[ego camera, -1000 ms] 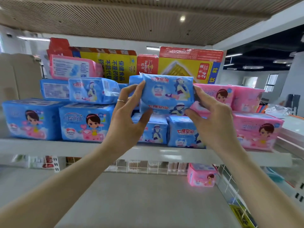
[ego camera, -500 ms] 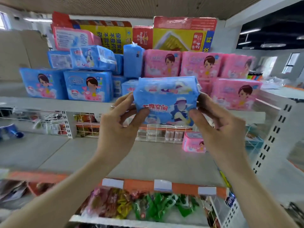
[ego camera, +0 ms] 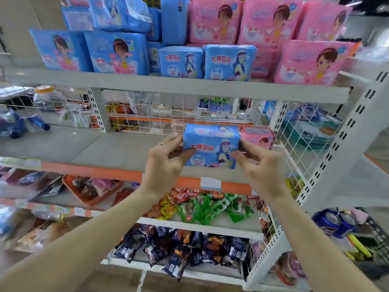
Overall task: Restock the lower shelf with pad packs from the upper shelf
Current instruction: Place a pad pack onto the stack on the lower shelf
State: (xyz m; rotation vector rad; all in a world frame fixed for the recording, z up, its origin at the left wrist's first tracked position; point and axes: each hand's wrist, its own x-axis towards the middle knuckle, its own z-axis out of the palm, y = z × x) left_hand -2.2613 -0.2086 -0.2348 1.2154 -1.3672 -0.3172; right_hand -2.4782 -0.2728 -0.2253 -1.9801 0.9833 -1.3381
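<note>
Pad packs are mostly sitting on the upper grey metal shelf (ego camera: 168,85), blue soft plastic ones to the left and middle, pink ones to the right. On the lower grey shelf (ego camera: 84,148) only one small pink plastic pad pack (ego camera: 257,137) is standing, near the white wire side panel (ego camera: 294,133), so by my reading the restocking is barely begun and most of the shelf is waiting to be filled. A blue soft plastic pad pack (ego camera: 210,147) is being held upright over the lower shelf, just beside the pink one; whether it is touching the shelf I cannot tell. The left hand (ego camera: 166,165) and right hand (ego camera: 260,167) are each pinching one end, every grip narrow, thumbs pressing the front and fingers wrapping behind.
</note>
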